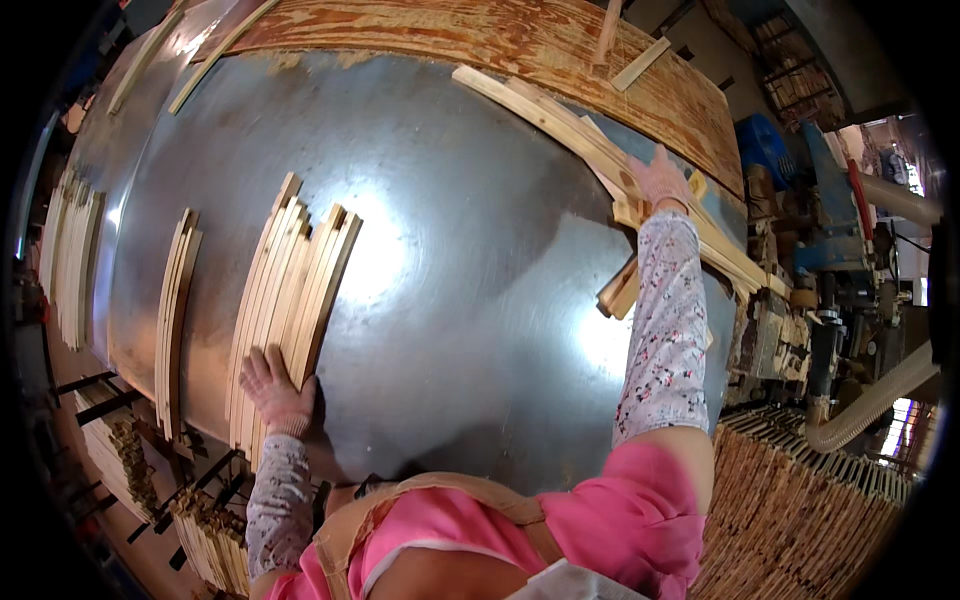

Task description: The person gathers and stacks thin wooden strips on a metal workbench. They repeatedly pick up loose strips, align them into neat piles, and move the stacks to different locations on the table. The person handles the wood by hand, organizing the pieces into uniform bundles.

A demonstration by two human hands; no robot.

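My left hand lies with fingers spread on the near end of a bundle of pale wooden strips, set side by side on the grey metal tabletop. At the right, my right hand rests on a loose pile of long wooden strips, with its visible fingers stretched out. Part of that pile is hidden under the hand and sleeve. Short darker wood pieces lie beside my right forearm.
Narrower strip bundles stand left of my left hand and at the far left edge. A worn plywood board borders the far side. Blue machinery with a hose is at the right, above stacked wood.
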